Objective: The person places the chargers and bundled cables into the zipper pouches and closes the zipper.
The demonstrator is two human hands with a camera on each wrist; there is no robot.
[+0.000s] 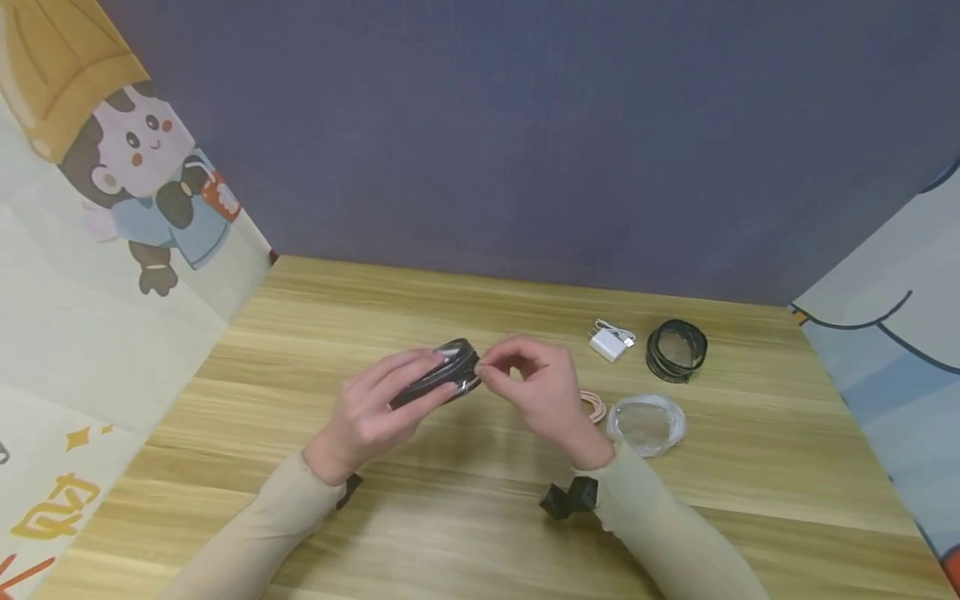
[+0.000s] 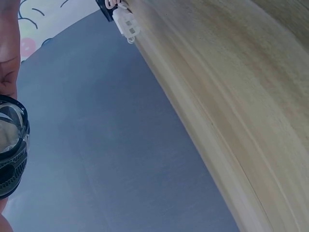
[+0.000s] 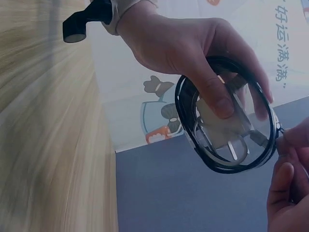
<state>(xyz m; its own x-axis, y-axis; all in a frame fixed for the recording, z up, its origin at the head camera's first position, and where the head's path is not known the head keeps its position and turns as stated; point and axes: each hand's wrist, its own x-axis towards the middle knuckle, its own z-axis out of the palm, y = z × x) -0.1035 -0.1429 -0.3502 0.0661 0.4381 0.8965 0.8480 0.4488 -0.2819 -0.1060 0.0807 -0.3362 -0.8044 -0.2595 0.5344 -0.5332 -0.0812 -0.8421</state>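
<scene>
My left hand (image 1: 371,408) grips a round, clear pouch with black trim (image 1: 431,382), held up above the table with its edge tilted. In the right wrist view a white charger (image 3: 215,129) with a white cable shows through the pouch's clear side, and the left thumb lies across that side. At the pouch's far right edge, the thumb and fingertips of my right hand (image 1: 540,392) pinch a small dark piece that looks like a zipper pull (image 3: 280,129). The left wrist view catches only part of the pouch (image 2: 14,166), with its textured dark band.
To the right on the wooden table (image 1: 300,300) lie a white charger with its cable (image 1: 611,342), a black round pouch (image 1: 677,350), a white-rimmed clear pouch (image 1: 647,425) and a coiled peach cable (image 1: 595,407). A grey-blue panel (image 1: 487,150) rises behind the table.
</scene>
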